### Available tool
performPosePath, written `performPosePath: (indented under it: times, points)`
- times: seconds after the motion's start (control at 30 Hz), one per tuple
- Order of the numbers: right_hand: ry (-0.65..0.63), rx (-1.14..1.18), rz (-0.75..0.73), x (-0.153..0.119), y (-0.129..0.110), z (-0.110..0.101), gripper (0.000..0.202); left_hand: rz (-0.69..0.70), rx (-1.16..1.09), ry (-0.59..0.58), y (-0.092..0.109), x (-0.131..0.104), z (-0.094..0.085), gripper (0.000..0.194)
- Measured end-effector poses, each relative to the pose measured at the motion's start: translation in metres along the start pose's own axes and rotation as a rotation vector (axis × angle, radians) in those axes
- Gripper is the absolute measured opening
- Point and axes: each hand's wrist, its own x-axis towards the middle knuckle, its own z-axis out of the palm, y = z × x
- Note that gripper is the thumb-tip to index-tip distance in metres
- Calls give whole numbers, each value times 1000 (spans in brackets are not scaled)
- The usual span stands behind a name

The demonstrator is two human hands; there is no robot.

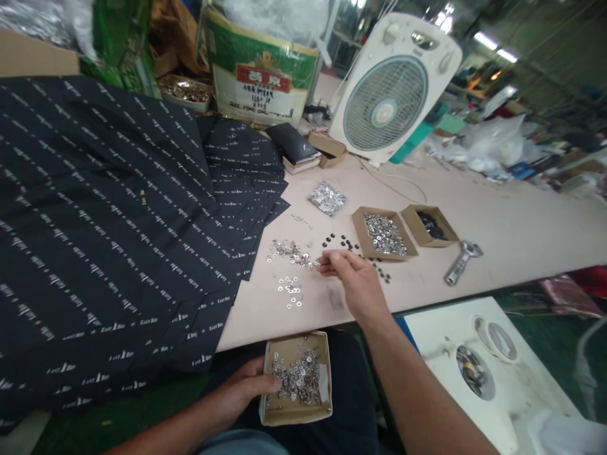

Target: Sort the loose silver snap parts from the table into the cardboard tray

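My left hand (pixel 258 381) grips the left wall of a small cardboard box (pixel 294 417) below the table's front edge, thumb over the rim. Inside lie many silver snap fasteners (pixel 303 376). Above the tabletop is my right hand (pixel 348 268), its fingers pinched together; whatever is between the fingertips is too small to name. The fingertips are at the right end of a loose pile of silver snap parts (pixel 289 249). Nearer the edge lie scattered ring-shaped snap parts (pixel 290 289). Black snap caps (pixel 348 243) are spread behind and beside the right hand.
Dark printed fabric (pixel 118 221) covers the table's left side. An open box of silver snaps (pixel 385 237), a box of black pieces (pixel 430 226), a metal tool (pixel 462 262) and a bag of snaps (pixel 327 198) lie on the table (pixel 512 234). A fan (pixel 393 88) stands behind.
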Motion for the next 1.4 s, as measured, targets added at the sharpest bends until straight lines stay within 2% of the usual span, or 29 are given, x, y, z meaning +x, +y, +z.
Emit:
performPosePath:
  times: [0.1, 0.23, 0.43, 0.6, 0.8, 1.03, 1.27, 1.4]
  points:
    - [-38, 58, 21, -13, 10, 38, 29, -8, 6, 1, 2, -2, 1, 56]
    - [-2, 63, 6, -16, 13, 61, 27, -10, -14, 13, 2, -3, 0, 56]
    - [-62, 120, 19, -22, 12, 62, 28, -1, -18, 13, 3, -2, -2, 54]
    - [-69, 159, 2, -15, 14, 65, 29, -6, -16, 36, 4, -3, -2, 54]
    - [-182, 175, -66, -1, 14, 78, 35, 19, -23, 12, 1, -4, -4, 56]
    - [-334, 215, -7, -12, 8, 80, 38, 27, -46, 12, -3, -4, -6, 56]
    - [-226, 331, -16, -6, 15, 81, 39, 36, -26, 32, -3, -4, -6, 57]
    - [-187, 309, -16, -4, 16, 79, 38, 44, -27, 32, -5, -5, -7, 55]
